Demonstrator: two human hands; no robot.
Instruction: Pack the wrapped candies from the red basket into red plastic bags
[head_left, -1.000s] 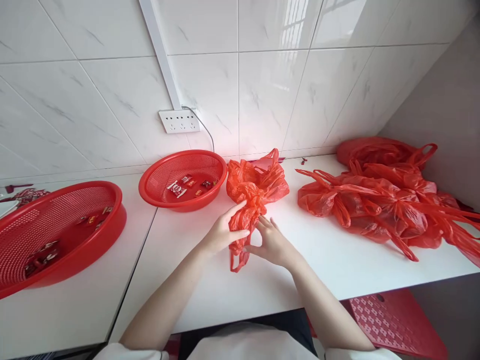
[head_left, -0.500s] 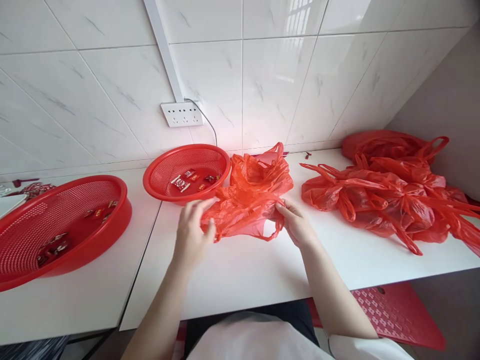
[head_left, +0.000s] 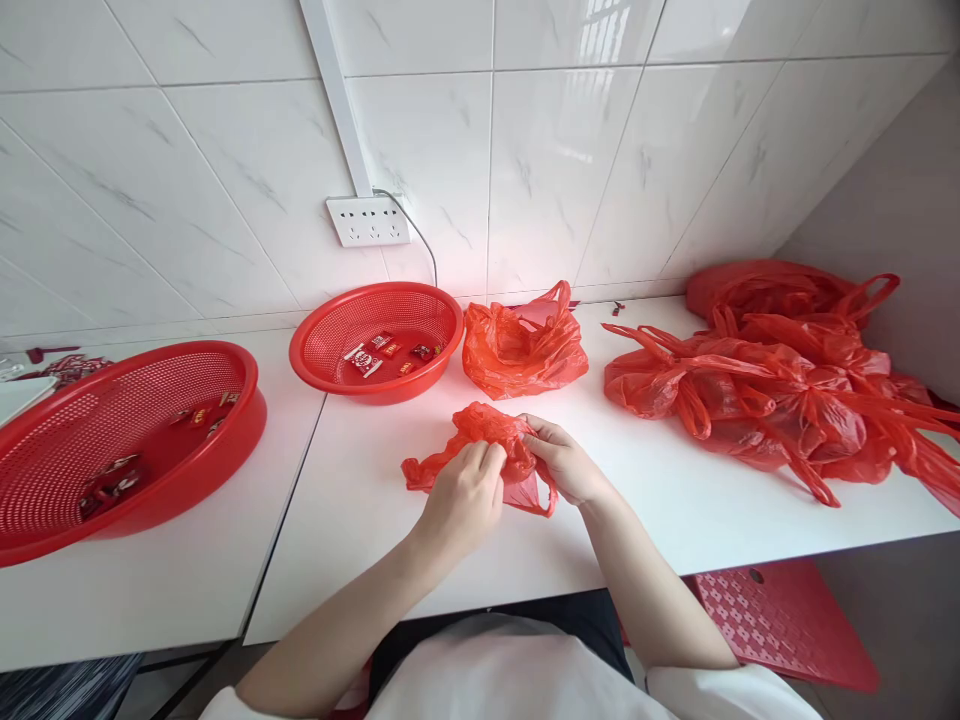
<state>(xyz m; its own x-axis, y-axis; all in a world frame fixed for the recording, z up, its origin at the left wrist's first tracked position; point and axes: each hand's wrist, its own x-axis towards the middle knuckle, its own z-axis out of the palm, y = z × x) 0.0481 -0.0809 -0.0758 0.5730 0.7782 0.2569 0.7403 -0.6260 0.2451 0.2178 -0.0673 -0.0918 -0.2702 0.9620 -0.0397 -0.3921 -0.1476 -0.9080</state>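
Observation:
A crumpled red plastic bag (head_left: 484, 440) lies on the white counter (head_left: 637, 520) in front of me. My left hand (head_left: 461, 500) is closed on its near side, fingers pinching the film. My right hand (head_left: 562, 462) grips the same bag from the right, by a handle loop. Behind it a second red bag (head_left: 525, 350) sits bunched up by itself, touched by neither hand.
A small red mesh basket (head_left: 330, 345) with a few wrapped sweets stands at the back left. A bigger red basket (head_left: 225, 440) holds more sweets at the far left. A heap of red bags (head_left: 780, 390) fills the right side. A wall socket (head_left: 367, 220) hangs above; a red stool (head_left: 780, 625) stands below the counter.
Both hands have come together and drawn one bag toward me, away from the bunched bag at the back. The bag was spread wide between them half a second ago; now it is crumpled.

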